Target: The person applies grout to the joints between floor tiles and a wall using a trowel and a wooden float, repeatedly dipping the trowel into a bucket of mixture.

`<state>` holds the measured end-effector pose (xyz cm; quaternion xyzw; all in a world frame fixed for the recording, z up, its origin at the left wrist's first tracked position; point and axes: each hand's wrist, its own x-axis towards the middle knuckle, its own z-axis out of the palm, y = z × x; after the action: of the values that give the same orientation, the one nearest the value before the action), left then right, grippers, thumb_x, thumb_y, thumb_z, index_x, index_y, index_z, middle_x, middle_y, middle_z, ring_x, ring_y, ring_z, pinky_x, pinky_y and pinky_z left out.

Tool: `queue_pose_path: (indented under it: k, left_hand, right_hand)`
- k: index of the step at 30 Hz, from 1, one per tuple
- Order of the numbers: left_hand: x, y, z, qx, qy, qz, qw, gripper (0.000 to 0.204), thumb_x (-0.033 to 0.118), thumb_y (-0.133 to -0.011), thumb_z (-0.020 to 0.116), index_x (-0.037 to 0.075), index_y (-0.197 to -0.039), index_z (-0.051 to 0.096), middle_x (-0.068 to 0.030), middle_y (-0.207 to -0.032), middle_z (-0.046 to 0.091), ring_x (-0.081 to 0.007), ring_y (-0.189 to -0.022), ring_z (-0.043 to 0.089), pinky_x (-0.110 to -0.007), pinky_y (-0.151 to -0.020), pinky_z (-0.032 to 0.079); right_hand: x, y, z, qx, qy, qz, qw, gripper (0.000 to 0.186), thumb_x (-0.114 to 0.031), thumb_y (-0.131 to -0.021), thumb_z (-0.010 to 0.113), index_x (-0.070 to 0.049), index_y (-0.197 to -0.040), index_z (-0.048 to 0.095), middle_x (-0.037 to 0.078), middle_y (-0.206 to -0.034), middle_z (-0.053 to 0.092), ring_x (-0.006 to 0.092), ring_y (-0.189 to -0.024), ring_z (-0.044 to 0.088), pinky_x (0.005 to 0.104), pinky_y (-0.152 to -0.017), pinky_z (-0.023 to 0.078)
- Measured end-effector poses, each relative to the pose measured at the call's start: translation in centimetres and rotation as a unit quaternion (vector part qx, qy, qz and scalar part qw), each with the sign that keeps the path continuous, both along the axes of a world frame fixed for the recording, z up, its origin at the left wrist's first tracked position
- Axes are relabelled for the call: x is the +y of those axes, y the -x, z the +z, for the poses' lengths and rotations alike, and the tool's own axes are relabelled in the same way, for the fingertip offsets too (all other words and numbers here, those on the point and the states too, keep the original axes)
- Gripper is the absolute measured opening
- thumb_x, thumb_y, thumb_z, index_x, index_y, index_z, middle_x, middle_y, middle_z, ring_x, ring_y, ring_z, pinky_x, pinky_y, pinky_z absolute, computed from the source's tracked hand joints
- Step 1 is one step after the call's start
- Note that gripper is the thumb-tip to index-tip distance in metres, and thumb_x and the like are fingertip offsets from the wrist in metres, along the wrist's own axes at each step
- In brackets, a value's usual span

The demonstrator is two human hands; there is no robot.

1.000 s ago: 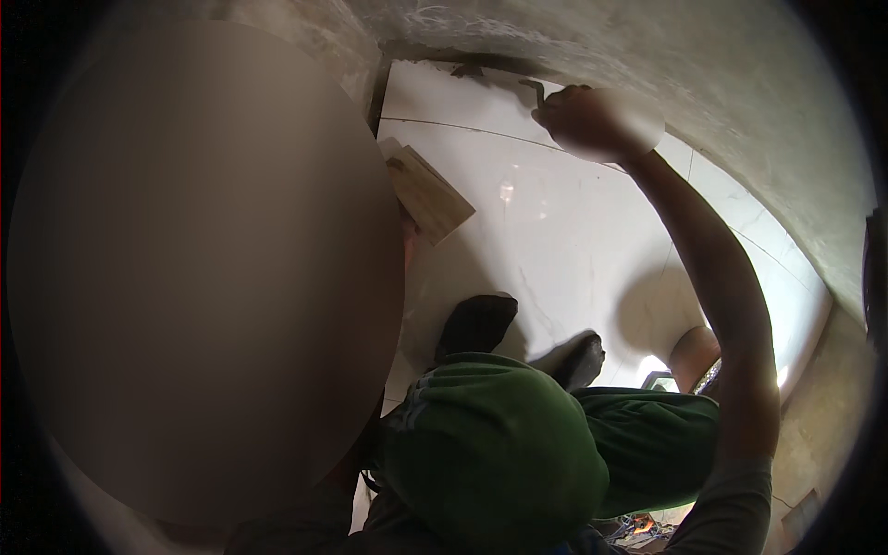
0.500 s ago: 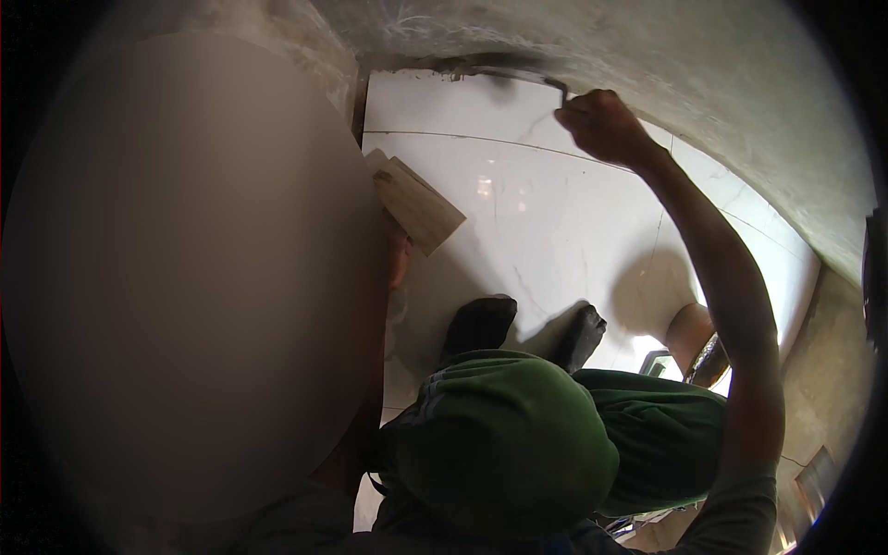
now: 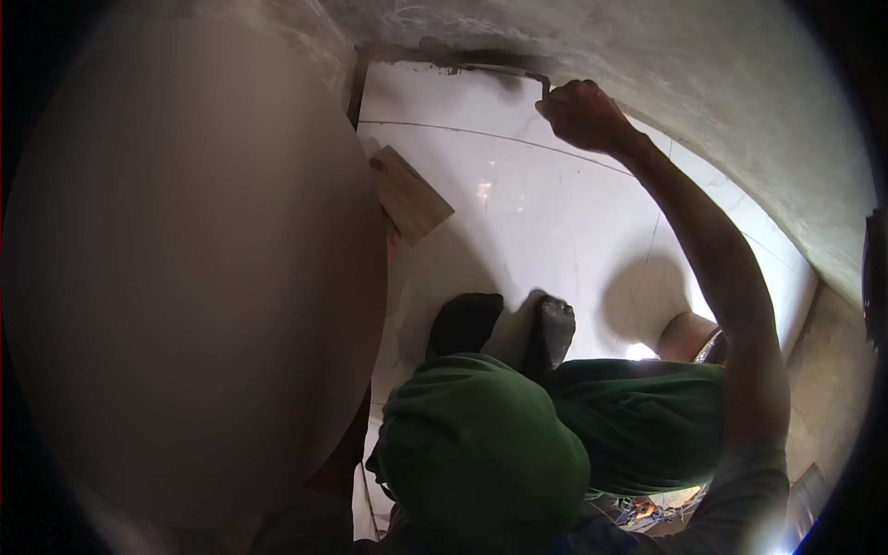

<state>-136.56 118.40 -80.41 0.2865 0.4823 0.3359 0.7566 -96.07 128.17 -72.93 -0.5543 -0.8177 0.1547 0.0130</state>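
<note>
A worker crouched on a glossy white floor tile [image 3: 555,213] as the right hand [image 3: 583,116], fist closed around a thin dark tool [image 3: 544,86], worked at the tile's far edge, where a dark line of wet grout or mortar [image 3: 444,57] ran along the foot of a rough grey wall [image 3: 703,65]. The tool itself was mostly hidden in the fist, so its kind could not be told. Judging by the scene, the tile was already laid and its face mostly clean, with the joint along the wall only partly finished. A tan wooden block [image 3: 410,194] lay on the tile's left side, just beside its edge, and the worker's dark shoes [image 3: 504,328] stood on its near part, well apart from the tool. A brown round vessel [image 3: 686,335] sat to the tile's right. The tile's middle lay open for movement; the wall closed it off beyond. The left hand was out of sight behind a large blurred shape.
</note>
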Motion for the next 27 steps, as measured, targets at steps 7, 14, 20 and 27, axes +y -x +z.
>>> queue_pose_path:
  k: [7,14,20,27]
  left_hand:
    - [-0.6,1.2,-0.9,-0.002,0.016,0.027,1.000,0.030,0.031,-0.106,0.067,0.010,-0.126,0.068,0.0079,-0.099,0.066,0.0004,-0.081,0.057,-0.020,-0.065,0.042]
    - [0.4,0.1,-2.4,0.023,0.002,-0.011,1.000,0.029,0.026,-0.106,0.064,0.009,-0.129,0.068,0.0080,-0.101,0.067,0.0007,-0.080,0.056,-0.020,-0.065,0.043]
    - [0.2,-0.5,-0.5,0.016,0.040,0.032,0.999,0.031,0.022,-0.108,0.059,0.005,-0.133,0.066,0.0031,-0.118,0.069,-0.0030,-0.101,0.064,-0.021,-0.084,0.051]
    - [-0.9,-1.1,1.2,0.050,0.024,0.008,0.998,0.033,0.021,-0.108,0.059,0.004,-0.136,0.065,-0.0004,-0.125,0.069,-0.0110,-0.114,0.066,-0.030,-0.098,0.053]
  right_hand:
    - [-1.3,-1.0,-0.2,0.088,0.032,-0.023,0.995,0.021,-0.011,-0.100,0.060,0.001,-0.084,0.067,0.019,-0.079,0.068,0.0382,-0.072,0.067,0.0514,-0.070,0.056]
    - [0.1,-1.3,-2.4,-0.044,-0.038,0.035,0.998,0.017,-0.009,-0.095,0.059,-0.001,-0.083,0.069,0.021,-0.079,0.069,0.0399,-0.072,0.069,0.0547,-0.069,0.057]
    - [1.1,1.5,-0.3,0.039,-0.141,0.097,0.985,0.013,-0.008,-0.091,0.063,-0.001,-0.081,0.067,0.016,-0.076,0.069,0.0386,-0.071,0.070,0.0497,-0.067,0.059]
    - [3.5,2.5,-5.5,-0.067,-0.091,0.141,0.984,0.010,-0.010,-0.088,0.066,-0.004,-0.081,0.069,0.014,-0.078,0.072,0.0357,-0.075,0.073,0.0473,-0.066,0.060]
